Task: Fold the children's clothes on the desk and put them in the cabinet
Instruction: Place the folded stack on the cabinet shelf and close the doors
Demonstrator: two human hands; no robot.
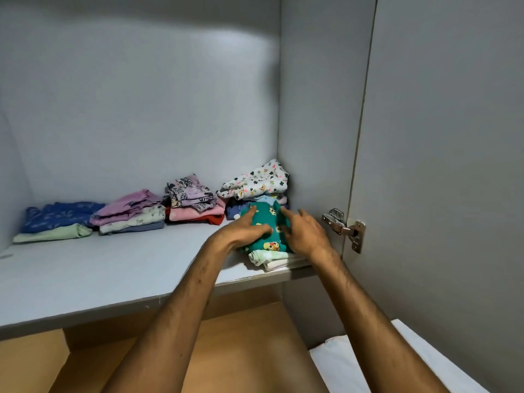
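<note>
While both hands press flat on the green folded clothes [269,231] on the cabinet shelf [113,268], left hand [246,228] and right hand [304,232] keep a loose, open grip. Putting away; next, let go gently.

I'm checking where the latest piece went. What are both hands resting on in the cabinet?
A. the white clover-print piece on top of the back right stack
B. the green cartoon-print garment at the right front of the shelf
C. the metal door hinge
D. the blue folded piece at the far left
B: the left hand and right hand lie on the green cartoon-print garment, which sits on a pale folded piece at the shelf edge.
</note>
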